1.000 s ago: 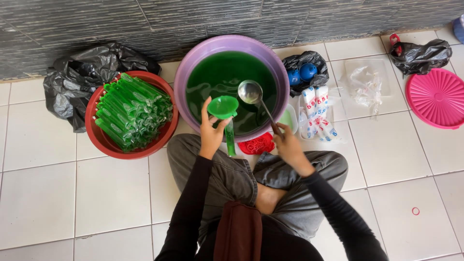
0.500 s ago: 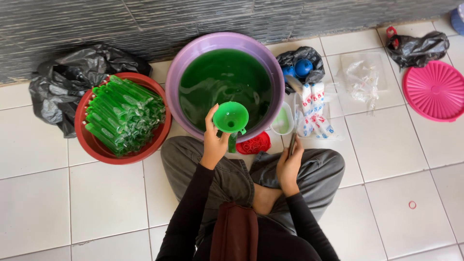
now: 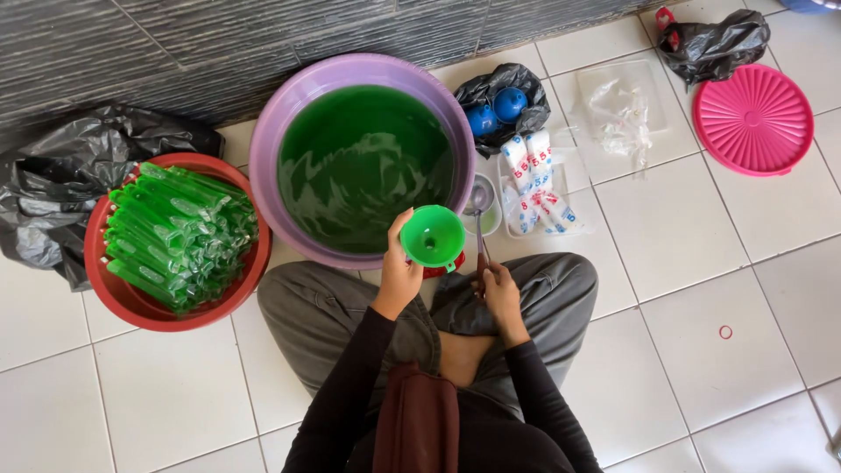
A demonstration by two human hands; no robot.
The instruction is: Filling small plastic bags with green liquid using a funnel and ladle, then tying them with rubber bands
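My left hand [image 3: 399,276] holds a small green funnel [image 3: 432,236] upright at the near rim of a purple basin [image 3: 282,131] filled with green liquid [image 3: 363,166]. My right hand [image 3: 498,287] grips the handle of a metal ladle [image 3: 479,210] whose bowl rests in a small clear cup beside the basin. A red basin [image 3: 131,302] on the left is piled with several long green-filled plastic tubes [image 3: 175,232]. I sit cross-legged in grey trousers with both hands just in front of my knees.
A clear tray of white packets [image 3: 536,184] lies right of the basin. Behind it a black bag [image 3: 495,88] holds blue balls. A pink round lid [image 3: 753,118], another black bag [image 3: 714,35], clear plastic sheets [image 3: 618,105] and a large black bag [image 3: 61,175] lie on white floor tiles.
The ladle came out of the green liquid and moved right into the small cup. My right hand dropped toward my lap, and the funnel stayed near the basin's rim.
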